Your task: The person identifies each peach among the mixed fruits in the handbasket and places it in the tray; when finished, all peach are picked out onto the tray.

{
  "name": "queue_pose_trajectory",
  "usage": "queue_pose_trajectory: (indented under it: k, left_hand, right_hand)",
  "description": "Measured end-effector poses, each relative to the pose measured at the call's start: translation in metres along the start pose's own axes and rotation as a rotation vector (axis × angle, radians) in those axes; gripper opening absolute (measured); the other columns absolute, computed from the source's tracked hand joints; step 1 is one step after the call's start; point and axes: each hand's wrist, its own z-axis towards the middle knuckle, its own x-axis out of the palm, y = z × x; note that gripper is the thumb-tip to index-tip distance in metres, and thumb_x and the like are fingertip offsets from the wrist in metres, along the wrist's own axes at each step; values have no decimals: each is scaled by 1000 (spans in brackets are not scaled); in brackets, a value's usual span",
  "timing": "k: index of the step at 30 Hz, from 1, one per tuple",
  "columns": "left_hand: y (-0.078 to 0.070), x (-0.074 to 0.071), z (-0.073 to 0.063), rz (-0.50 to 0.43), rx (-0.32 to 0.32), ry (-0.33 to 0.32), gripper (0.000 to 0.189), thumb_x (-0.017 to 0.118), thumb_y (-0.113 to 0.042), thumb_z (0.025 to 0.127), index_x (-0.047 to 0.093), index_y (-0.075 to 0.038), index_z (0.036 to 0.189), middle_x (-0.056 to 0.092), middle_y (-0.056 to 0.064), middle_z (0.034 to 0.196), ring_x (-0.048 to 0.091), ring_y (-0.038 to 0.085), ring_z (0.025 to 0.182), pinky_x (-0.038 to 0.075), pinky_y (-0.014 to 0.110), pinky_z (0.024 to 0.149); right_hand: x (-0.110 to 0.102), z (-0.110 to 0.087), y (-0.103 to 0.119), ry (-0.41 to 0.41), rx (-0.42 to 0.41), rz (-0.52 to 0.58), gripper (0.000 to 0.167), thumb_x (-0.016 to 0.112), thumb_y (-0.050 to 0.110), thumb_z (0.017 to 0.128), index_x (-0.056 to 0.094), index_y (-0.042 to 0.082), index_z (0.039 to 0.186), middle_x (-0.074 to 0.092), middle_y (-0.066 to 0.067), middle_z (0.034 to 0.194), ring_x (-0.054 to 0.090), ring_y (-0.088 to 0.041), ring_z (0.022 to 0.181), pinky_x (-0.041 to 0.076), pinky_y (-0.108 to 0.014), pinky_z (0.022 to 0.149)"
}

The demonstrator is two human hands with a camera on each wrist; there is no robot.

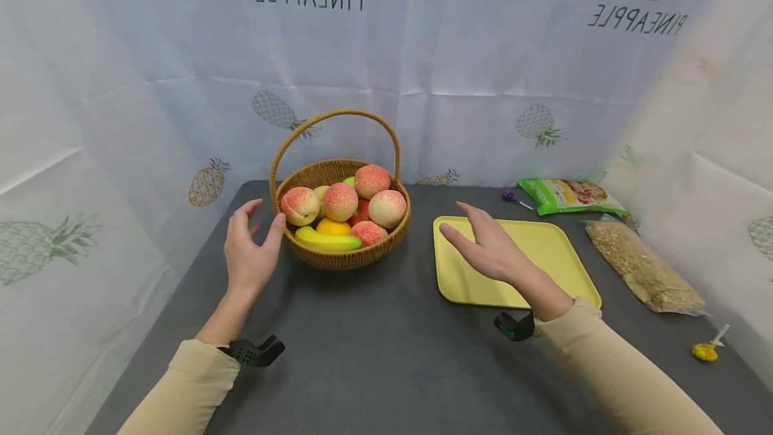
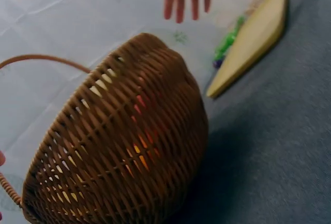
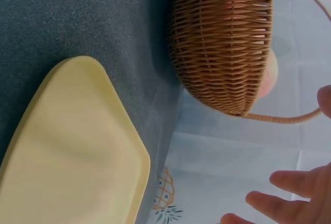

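Note:
A brown wicker basket point(image 1: 326, 261) with a tall arched handle stands on the dark table, full of fruit. Several peaches point(image 1: 340, 202), a banana point(image 1: 326, 242) and a round yellow-orange fruit point(image 1: 333, 227) show in it. Just left of the basket is my left hand point(image 1: 250, 254), its fingers parted and holding nothing; the thumb tip overlaps the rim in the head view. My right hand point(image 1: 490, 247) hovers over the yellow tray point(image 1: 546, 247) with spread fingers and nothing in them. The left wrist view shows the basket's woven side point(image 2: 129, 136) up close.
Behind the tray lie a green snack bag point(image 1: 570, 195) and a purple-wrapped lollipop point(image 1: 512, 197). A clear bag of oat-like flakes point(image 1: 643, 264) is to its right, with a yellow lollipop point(image 1: 705, 352) nearer the front. A pineapple-print curtain point(image 1: 477, 59) hangs round the table.

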Motion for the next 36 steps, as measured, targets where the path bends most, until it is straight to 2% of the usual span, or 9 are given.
queue_pose_trajectory:
  k: [3, 6, 10, 15, 18, 22, 27, 30, 36]
  left_hand:
    - [4, 2, 3, -47, -103, 31, 53, 64, -34, 102, 52, -6, 145, 50, 13, 145, 45, 28, 138, 47, 53, 108]
    - [7, 5, 6, -63, -146, 50, 55, 62, -38, 103, 51, -9, 148, 47, 11, 149, 45, 27, 140, 47, 52, 108]
    - [12, 8, 7, -55, -155, 56, 54, 61, -41, 103, 51, -13, 149, 46, 11, 150, 47, 31, 139, 47, 54, 108]
    - [17, 6, 12, -27, -149, 83, 49, 61, -37, 104, 60, -5, 141, 48, 13, 151, 53, 35, 134, 49, 54, 105]
    - [18, 2, 21, -6, -143, 138, 49, 63, -36, 103, 64, 0, 136, 49, 12, 152, 56, 32, 131, 50, 52, 105]
    - [18, -7, 32, 15, -161, 240, 52, 65, -40, 101, 64, -2, 137, 51, 14, 151, 60, 32, 127, 53, 53, 101]
    - [18, -16, 39, 51, -168, 299, 52, 69, -45, 98, 69, -5, 131, 63, 20, 136, 64, 37, 120, 55, 56, 96]
    - [19, -17, 40, 42, -185, 309, 53, 70, -46, 97, 70, -4, 129, 67, 19, 129, 66, 35, 118, 57, 47, 96]
    - [19, -14, 37, -37, -278, 314, 56, 72, -47, 96, 69, -3, 130, 68, 15, 122, 64, 18, 104, 54, 18, 81]
  right_hand:
    - [1, 4, 1, 12, -5, 26, 86, 41, 67, 102, 26, 7, 162, 30, -16, 163, 27, -38, 150, 30, -63, 117]
    - [2, 8, 3, 16, -9, 45, 86, 41, 67, 102, 26, 7, 162, 30, -16, 163, 29, -38, 149, 31, -63, 116]
    - [3, 12, 5, 22, -16, 95, 83, 43, 65, 103, 28, 8, 161, 31, -16, 163, 35, -40, 145, 36, -62, 113]
    - [2, 21, 7, 52, 29, 229, 82, 46, 67, 101, 30, 12, 160, 33, -13, 162, 40, -38, 143, 41, -60, 111]
    - [1, 28, 10, 70, 64, 364, 78, 48, 63, 102, 32, 12, 159, 37, -13, 159, 42, -36, 142, 41, -57, 112]
    - [1, 40, 14, 85, 99, 536, 71, 50, 54, 105, 35, 8, 157, 40, -15, 156, 46, -35, 138, 44, -52, 112]
    - [-3, 53, 18, 95, 141, 619, 69, 52, 51, 106, 37, 7, 156, 40, -14, 157, 48, -35, 136, 45, -49, 112]
    - [-7, 59, 21, 107, 150, 625, 68, 53, 50, 106, 37, 8, 156, 39, -13, 157, 48, -35, 137, 44, -49, 112]
    - [-11, 70, 28, 147, 125, 600, 64, 55, 48, 105, 41, 7, 153, 41, -14, 156, 46, -38, 138, 43, -50, 113]
